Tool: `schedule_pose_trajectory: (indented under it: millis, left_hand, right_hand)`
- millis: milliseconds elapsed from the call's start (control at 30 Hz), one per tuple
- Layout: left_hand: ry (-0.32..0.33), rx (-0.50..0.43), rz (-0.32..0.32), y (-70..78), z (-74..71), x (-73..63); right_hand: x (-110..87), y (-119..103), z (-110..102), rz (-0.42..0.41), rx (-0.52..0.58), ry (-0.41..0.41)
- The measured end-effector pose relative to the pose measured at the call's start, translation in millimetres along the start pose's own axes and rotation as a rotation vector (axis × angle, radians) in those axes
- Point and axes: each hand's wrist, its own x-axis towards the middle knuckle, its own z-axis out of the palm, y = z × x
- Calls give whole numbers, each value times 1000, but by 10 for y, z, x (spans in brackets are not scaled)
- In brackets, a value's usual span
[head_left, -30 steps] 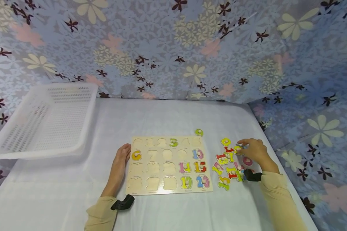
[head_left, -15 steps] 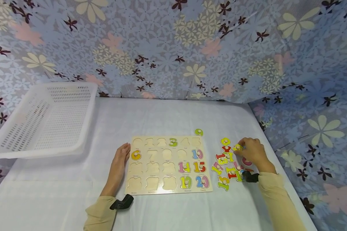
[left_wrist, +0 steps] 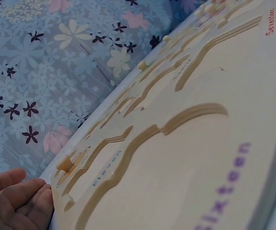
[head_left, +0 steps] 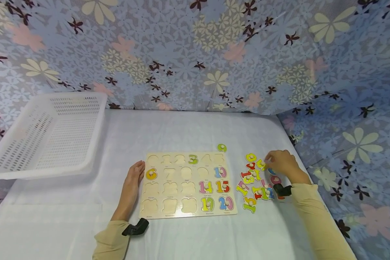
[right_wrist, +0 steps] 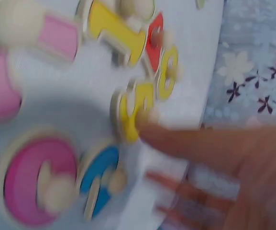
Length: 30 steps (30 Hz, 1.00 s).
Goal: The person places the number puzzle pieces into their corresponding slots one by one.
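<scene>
My left hand [head_left: 134,182] lies along the left edge of a wooden number puzzle board [head_left: 178,213], fingers straight. Near it, the orange 6 [head_left: 151,174] sits in its slot; a green 3 [head_left: 193,159], 10, 14, 15, 19 and 20 fill other slots. My right hand [head_left: 284,165] is at the loose pieces right of the board, pinching the knob of a yellow number 5 piece [right_wrist: 135,110]. In the right wrist view the thumb tip meets that knob, the other fingers trailing below, blurred. A yellow 0 [head_left: 250,157] and a red piece [head_left: 250,165] lie beside it.
Several loose number pieces lie close together, among them a pink piece [right_wrist: 37,184] and a blue one [right_wrist: 99,175]. A green piece [head_left: 221,147] lies behind the board's top right corner. The white basket [head_left: 94,151] stands at the left, before a flowered cloth [head_left: 169,54].
The yellow 5 has shifted a little left and turned, with my right hand's fingertips at it. My left hand stays at the board's edge.
</scene>
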Motion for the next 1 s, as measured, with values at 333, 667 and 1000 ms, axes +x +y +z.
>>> schedule_pose_trajectory:
  millis: [333, 667, 1000]
  left_hand:
    - [20, 11, 37, -12, 17, -20]
    - [16, 15, 26, 25, 16, -26]
    - [24, 28, 44, -60, 5, 8]
  right_hand:
    - [32, 24, 71, -162, 8, 46]
    - [135, -525, 36, -231, 19, 134]
    - [458, -1301, 300, -410, -62, 99]
